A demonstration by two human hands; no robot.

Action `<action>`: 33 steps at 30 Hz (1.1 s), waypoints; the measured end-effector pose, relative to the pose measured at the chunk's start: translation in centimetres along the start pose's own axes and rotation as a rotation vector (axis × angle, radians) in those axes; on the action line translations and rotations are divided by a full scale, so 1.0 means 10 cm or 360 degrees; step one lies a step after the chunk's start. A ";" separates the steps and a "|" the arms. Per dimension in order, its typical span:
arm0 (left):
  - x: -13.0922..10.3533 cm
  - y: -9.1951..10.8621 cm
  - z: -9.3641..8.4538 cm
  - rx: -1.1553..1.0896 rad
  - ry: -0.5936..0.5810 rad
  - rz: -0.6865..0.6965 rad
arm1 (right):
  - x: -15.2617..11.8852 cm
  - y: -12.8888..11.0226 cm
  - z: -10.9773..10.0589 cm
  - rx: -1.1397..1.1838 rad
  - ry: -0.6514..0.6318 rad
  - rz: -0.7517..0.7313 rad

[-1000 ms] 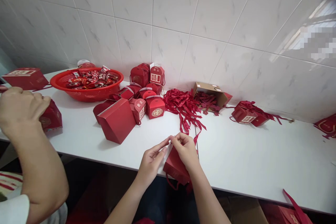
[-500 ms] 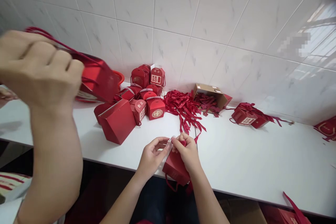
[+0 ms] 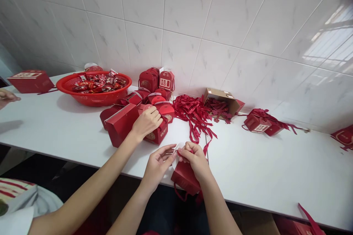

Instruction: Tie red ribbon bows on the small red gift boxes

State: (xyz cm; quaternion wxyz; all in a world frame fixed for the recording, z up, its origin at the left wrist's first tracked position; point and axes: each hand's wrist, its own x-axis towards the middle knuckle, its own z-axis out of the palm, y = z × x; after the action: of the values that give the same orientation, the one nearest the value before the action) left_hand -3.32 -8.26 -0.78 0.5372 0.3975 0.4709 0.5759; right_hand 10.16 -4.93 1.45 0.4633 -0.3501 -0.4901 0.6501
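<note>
A small red gift box (image 3: pixel 185 177) is at the table's front edge, tilted, with a cord loop hanging below it. My left hand (image 3: pixel 157 165) pinches the white inner side of its top flap from the left. My right hand (image 3: pixel 196 159) is closed at the top of the same box, with a bit of red showing at its fingertips; whether that is ribbon or flap I cannot tell. Just beyond my hands, a co-worker's hand (image 3: pixel 149 120) grips the cord of another red gift box (image 3: pixel 158 134), which rests on the table.
A red plastic basket (image 3: pixel 95 99) of wrapped sweets stands left. Several finished boxes (image 3: pixel 149 80) are stacked by the wall, beside a heap of red ribbons (image 3: pixel 193 108) and an open carton (image 3: pixel 220 93). More boxes (image 3: pixel 257 123) lie right. Another person's hand (image 3: pixel 8 96) shows far left.
The co-worker's arm has swung down from the upper left, bringing a red gift box onto the table beside the others. My own hands have barely moved on their box.
</note>
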 end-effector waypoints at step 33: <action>-0.04 -0.06 -0.64 0.1793 0.0605 0.0429 | -1.07 -0.10 -0.68 -0.0883 0.1278 -0.0595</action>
State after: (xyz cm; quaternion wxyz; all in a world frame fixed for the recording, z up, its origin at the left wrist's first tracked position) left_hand -9.27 -9.45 -2.88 0.0733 0.5670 0.7363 0.3619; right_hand 20.05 -12.81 0.52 0.6127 -0.5880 -0.4817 0.2164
